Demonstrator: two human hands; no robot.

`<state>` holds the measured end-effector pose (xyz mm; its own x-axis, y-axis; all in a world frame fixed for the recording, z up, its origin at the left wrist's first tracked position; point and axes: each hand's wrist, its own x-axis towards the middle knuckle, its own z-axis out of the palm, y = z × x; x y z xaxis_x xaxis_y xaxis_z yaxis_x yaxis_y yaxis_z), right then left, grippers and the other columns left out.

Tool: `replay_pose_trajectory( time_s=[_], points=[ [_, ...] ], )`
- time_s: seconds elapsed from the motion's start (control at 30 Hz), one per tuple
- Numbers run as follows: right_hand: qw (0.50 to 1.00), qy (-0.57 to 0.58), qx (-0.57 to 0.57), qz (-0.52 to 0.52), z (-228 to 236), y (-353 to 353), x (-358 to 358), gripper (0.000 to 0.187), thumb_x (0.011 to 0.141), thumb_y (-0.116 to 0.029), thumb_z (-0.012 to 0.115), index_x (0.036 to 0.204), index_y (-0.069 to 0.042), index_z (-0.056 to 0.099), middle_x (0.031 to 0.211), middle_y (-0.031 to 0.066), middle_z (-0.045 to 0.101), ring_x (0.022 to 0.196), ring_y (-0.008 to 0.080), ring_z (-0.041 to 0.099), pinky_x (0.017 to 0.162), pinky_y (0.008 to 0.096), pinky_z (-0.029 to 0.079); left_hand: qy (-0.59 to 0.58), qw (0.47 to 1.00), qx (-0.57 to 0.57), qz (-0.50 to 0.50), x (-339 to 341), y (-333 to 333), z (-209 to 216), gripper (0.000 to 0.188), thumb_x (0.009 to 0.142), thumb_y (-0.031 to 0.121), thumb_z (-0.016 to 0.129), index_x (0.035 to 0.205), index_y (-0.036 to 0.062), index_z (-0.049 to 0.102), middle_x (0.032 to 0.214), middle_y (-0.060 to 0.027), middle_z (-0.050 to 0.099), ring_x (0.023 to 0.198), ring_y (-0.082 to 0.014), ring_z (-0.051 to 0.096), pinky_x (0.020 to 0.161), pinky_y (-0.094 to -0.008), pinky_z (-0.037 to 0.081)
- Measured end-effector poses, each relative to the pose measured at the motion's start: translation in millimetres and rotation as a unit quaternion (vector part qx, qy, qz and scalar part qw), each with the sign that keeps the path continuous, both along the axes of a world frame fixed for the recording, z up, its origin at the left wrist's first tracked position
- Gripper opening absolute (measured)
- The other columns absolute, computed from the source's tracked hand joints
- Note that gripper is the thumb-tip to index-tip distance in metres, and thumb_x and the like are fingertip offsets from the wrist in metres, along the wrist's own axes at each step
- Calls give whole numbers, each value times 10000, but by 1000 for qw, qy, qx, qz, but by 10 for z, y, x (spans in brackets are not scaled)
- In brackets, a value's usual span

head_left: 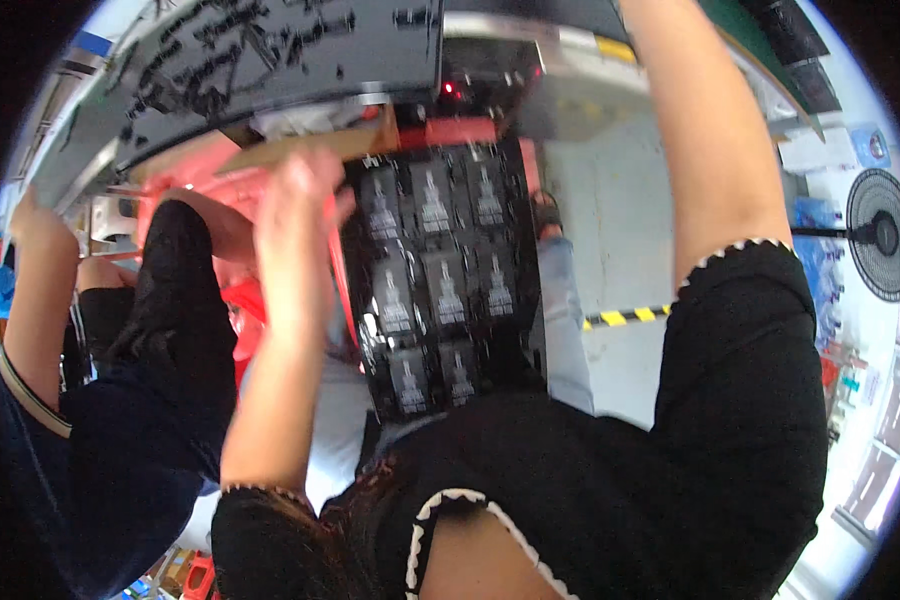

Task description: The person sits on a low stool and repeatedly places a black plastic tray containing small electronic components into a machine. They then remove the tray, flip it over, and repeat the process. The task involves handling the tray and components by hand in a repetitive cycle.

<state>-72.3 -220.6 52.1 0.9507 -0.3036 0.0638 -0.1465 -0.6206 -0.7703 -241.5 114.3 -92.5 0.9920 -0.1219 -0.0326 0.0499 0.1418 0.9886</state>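
A black moulded tray point(440, 280) with several pockets holding small black parts rests tilted on my lap. My left hand point(298, 195) reaches up from the lower left and grips the tray's upper left corner, just under a brown board point(310, 145). It is blurred. My right forearm point(700, 140) rises along the right side and leaves the picture at the top, so the right hand is out of sight. Above the tray hangs the edge of a black work surface point(270, 50) strewn with small black pieces.
A person in dark blue clothes point(100, 440) sits close on my left, one arm point(40, 280) raised. A red crate point(235, 185) stands behind my left hand. On the grey floor runs yellow-black tape point(625, 317). At the right stands a black fan point(880, 240).
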Motion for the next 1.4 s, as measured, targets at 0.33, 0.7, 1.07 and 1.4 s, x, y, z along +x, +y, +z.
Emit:
replay_pose_trajectory(
  time_s=[0.33,0.7,1.07,1.4],
  points=[
    [964,137,180,139,-1529,787,-3292,359,789,-147,789,1108,-94,634,903,15,635,797,116,588,727,293,484,17,957,-270,106,1051,-505,123,311,978,135,585,1163,-100,498,1172,-211,576,1043,-331,610,902,-487,557],
    [955,173,136,198,-1986,830,-3665,324,732,-162,818,1019,-45,720,721,41,665,680,150,559,662,310,444,22,980,-76,183,-398,667,389,401,1005,261,531,1168,-100,592,1088,-139,668,908,-212,663,822,-345,527],
    [977,-179,-45,107,-2089,1014,-3793,221,793,-274,775,975,-152,748,1004,96,568,946,250,555,782,360,456,99,989,22,105,-1359,1289,221,428,1019,313,501,1218,-54,600,1152,-109,666,983,-188,648,903,-309,492],
    [998,4,-57,-9,-2196,940,-3302,619,910,-447,619,1340,-17,504,1068,233,586,1067,383,534,916,436,421,-75,936,343,-37,-861,663,-1177,433,1036,236,427,1374,-26,497,1366,-196,549,1270,-270,509,1074,-351,360]
  ],
)
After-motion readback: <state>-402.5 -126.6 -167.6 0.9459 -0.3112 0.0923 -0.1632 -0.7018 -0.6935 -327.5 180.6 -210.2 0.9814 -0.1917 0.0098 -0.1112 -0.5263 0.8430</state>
